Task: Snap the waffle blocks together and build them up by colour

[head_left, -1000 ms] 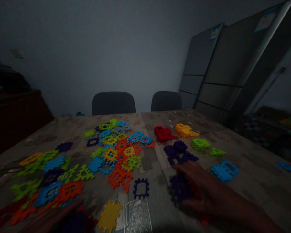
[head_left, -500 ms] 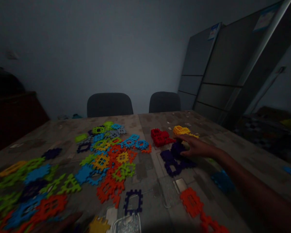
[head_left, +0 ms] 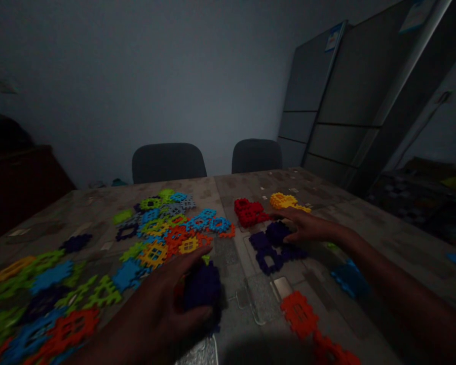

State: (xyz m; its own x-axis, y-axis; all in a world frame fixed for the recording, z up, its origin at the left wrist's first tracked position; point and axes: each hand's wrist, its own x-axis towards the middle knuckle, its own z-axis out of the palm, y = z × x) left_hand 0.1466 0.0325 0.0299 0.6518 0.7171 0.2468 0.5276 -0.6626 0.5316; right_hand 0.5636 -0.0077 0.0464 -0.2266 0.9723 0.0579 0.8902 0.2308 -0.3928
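Observation:
My left hand [head_left: 167, 289] is closed around a stack of dark purple interlocking plastic tiles [head_left: 203, 285], lifted over the front middle of the table; a bit of red shows between tile and palm. My right hand [head_left: 306, 225] curves its thumb and fingers around a dark purple tile stack [head_left: 277, 233] on the right side. More purple tiles [head_left: 269, 259] lie against that stack. Just beyond it sit a red tile stack [head_left: 249, 212] and a yellow tile stack [head_left: 285, 201]. Orange tiles [head_left: 299, 314] lie nearer to me.
A loose heap of mixed tiles [head_left: 175, 228] spreads over the left and middle of the table [head_left: 228, 192]. Blue tiles [head_left: 347, 279] lie partly behind my right forearm. Two dark chairs [head_left: 169, 161] stand at the far edge, before a wall.
My right hand has carried purple tiles away to the purple group and stays there. The orange tiles have come into view. My left hand has moved from the lower left toward the middle with purple tiles.

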